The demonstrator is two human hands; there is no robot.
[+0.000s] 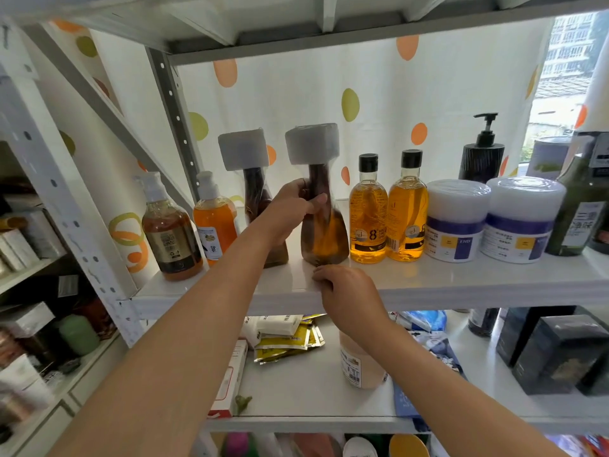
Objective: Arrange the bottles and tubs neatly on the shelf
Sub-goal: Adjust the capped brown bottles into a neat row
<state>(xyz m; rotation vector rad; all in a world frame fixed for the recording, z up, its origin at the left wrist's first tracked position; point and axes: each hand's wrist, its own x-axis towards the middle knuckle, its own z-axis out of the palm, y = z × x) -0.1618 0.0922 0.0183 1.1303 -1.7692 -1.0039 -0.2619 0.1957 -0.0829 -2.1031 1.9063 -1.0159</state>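
Note:
My left hand grips the neck of a flask-shaped amber bottle with a grey wrapped cap, standing upright on the white shelf. A matching bottle stands just behind my left wrist. My right hand rests on the shelf's front edge below the held bottle, fingers curled over the lip, holding nothing. Left of these stand two orange pump bottles. To the right are two yellow bottles with black caps, then two white tubs with purple bands.
A black pump dispenser stands at the back right, with a dark green bottle at the far right. The shelf below holds yellow sachets, a pale bottle and dark boxes. A dotted curtain hangs behind; another rack stands left.

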